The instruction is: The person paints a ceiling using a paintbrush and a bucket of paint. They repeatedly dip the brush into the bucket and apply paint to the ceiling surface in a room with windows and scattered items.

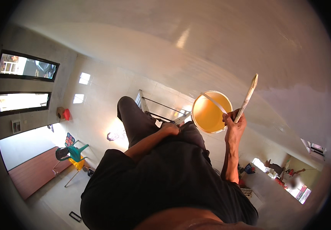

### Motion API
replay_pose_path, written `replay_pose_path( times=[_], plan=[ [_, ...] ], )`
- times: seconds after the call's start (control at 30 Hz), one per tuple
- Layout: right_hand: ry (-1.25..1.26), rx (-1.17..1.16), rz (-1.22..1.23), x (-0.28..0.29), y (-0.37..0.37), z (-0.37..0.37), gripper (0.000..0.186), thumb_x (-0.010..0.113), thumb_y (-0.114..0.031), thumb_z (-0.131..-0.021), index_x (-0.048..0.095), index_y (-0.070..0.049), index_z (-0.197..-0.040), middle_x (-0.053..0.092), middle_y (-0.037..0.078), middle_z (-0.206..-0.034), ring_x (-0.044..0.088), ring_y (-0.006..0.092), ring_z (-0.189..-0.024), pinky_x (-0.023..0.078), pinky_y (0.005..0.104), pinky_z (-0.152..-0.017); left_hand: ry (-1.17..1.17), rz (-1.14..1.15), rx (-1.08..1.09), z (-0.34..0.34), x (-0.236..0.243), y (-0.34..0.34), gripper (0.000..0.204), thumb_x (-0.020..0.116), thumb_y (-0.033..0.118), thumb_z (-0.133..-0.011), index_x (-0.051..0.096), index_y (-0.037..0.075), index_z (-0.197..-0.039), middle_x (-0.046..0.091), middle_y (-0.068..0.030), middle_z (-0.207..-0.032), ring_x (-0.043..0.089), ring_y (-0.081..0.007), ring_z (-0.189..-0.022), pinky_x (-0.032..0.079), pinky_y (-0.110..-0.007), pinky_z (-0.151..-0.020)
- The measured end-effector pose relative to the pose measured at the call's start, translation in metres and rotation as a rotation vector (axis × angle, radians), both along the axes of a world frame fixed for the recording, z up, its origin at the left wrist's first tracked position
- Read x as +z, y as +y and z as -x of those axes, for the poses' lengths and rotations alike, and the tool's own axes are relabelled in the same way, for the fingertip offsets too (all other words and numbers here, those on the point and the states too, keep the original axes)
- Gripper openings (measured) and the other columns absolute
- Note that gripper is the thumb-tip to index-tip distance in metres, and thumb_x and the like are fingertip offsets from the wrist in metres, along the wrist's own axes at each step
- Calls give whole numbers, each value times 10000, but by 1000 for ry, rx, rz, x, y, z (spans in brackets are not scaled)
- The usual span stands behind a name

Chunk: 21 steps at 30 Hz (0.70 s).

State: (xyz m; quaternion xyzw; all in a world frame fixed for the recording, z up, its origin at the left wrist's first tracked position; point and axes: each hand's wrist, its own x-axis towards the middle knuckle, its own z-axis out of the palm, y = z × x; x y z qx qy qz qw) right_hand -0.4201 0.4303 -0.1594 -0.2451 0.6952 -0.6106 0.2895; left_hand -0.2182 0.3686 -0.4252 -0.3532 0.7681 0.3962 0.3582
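Observation:
My right hand is closed around a long pale wooden stick, its worn tip pointing up. The same hand also holds the white strap handle of a round bucket. Light glows yellow-orange through the bucket's inside, and I cannot make out what is in it. My left hand rests low by my thigh, next to the top of a metal stepladder; its fingers are mostly hidden. The ladder stands under and in front of my legs.
A smooth wall with wet-looking patches rises ahead. Far below lies a tiled floor. At left are a green chair, a reddish-brown panel and two windows. Another person shows at far right, through an opening.

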Motion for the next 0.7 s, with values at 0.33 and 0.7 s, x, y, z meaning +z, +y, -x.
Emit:
replay_pose_path(
  times=[0.33, 0.7],
  plan=[
    [-12, 139, -210, 1, 4, 17, 238, 723, 6, -765, 494, -59, -769, 529, -15, -707, 448, 68, -634, 386, 227, -590, 115, 924, 1183, -57, 1, -4, 569, 747, 259, -738, 497, -32, -1159, 536, -215, -1209, 520, -392, -1139, 437, -496, -930],
    [-10, 248, -328, -25, 0, 44, 263, 703, 39, -787, 467, -74, -760, 555, 10, -677, 503, 81, -606, 409, 234, -552, 10, 1167, 1243, -82, -92, 37, 855, 773, 654, -653, 505, 46, -1190, 535, -152, -1190, 499, -369, -1130, 376, -527, -947]
  ],
)
